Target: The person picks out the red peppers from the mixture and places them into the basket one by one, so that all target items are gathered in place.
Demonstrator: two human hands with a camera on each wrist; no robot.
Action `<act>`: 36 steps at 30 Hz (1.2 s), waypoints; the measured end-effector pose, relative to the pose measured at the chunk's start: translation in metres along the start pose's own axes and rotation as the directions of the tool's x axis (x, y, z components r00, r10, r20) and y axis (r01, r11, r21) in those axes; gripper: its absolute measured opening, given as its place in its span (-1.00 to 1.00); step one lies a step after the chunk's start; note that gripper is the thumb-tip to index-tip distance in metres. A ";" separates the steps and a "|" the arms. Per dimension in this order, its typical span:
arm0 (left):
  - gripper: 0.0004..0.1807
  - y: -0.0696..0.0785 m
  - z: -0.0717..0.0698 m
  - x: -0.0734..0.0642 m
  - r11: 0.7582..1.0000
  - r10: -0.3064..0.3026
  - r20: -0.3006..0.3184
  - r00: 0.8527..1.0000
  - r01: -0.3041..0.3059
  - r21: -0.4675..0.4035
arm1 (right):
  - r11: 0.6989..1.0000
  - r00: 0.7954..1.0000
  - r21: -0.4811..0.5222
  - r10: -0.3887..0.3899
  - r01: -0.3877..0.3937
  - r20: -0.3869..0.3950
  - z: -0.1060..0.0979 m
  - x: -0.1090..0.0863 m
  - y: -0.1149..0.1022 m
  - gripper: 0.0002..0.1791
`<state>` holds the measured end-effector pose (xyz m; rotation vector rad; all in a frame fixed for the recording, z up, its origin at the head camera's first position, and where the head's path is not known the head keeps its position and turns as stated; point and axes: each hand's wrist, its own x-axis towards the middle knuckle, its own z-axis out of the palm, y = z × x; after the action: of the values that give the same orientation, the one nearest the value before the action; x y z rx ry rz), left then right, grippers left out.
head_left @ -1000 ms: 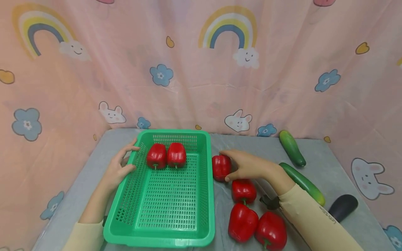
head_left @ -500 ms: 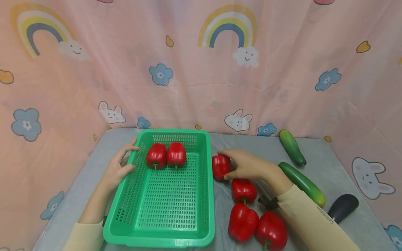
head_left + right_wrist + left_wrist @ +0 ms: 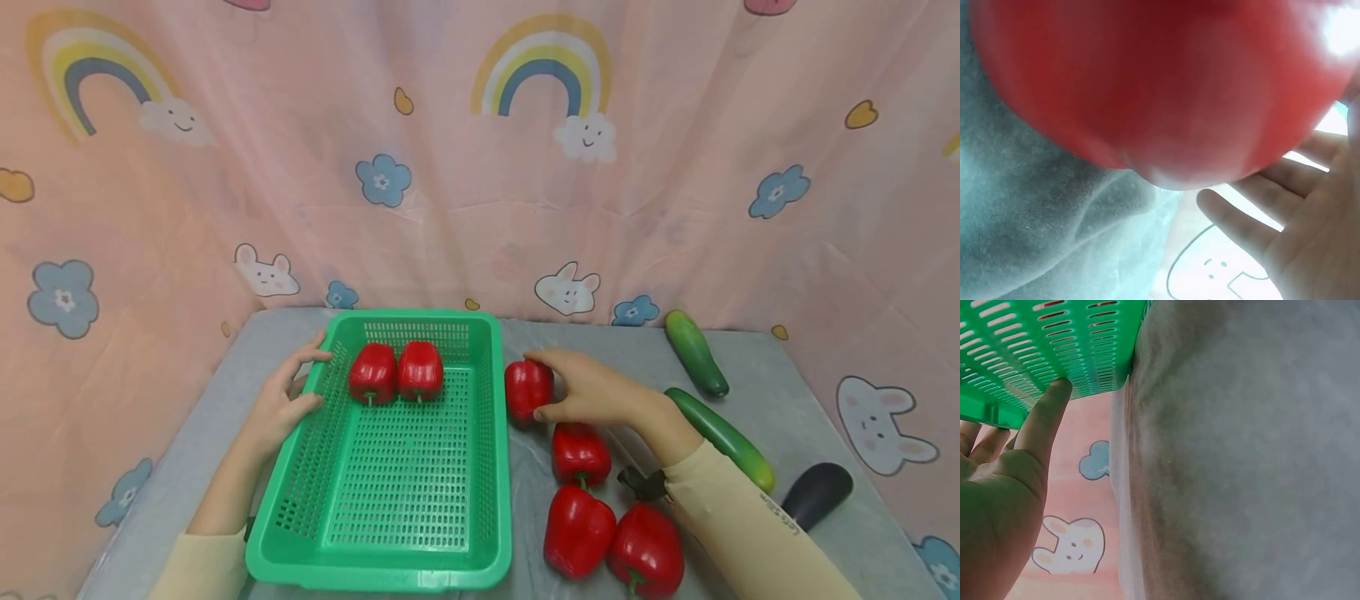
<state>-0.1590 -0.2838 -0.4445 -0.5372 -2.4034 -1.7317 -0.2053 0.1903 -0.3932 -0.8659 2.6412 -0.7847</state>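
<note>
In the head view, the right hand (image 3: 581, 390) is gripping a red pepper (image 3: 525, 385) just right of the green basket (image 3: 405, 475); the left hand (image 3: 283, 406) is touching the basket's left side with extended fingers. In the left wrist view, one straight digit is pressing the basket. In the right wrist view, a nearby pepper (image 3: 1160, 94) is partly hiding the fingers.

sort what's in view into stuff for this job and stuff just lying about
Likely the job:
basket, touched by left hand
pepper in right hand
two peppers inside basket
three loose peppers nearby

Seemingly lying about:
two green vegetables
eggplant
</note>
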 end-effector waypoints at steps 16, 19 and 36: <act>-0.36 0.001 0.001 0.000 1.000 0.001 -0.009 1.000 -0.001 -0.008 | 0.996 0.982 -0.061 0.052 -0.064 -0.181 -0.016 0.002 -0.008 -0.01; -0.37 0.003 0.001 -0.001 1.000 0.001 -0.008 1.000 -0.001 -0.008 | 0.995 0.977 -0.067 0.054 -0.069 -0.206 -0.018 0.004 -0.010 -0.02; -0.38 0.003 0.001 0.000 1.000 -0.003 -0.002 1.000 0.003 0.001 | 0.993 0.954 -0.101 0.028 -0.061 -0.299 -0.027 0.009 -0.028 -0.05</act>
<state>-0.1576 -0.2820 -0.4418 -0.5317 -2.4046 -1.7313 -0.2092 0.1770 -0.3558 -0.7621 2.9813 -0.8232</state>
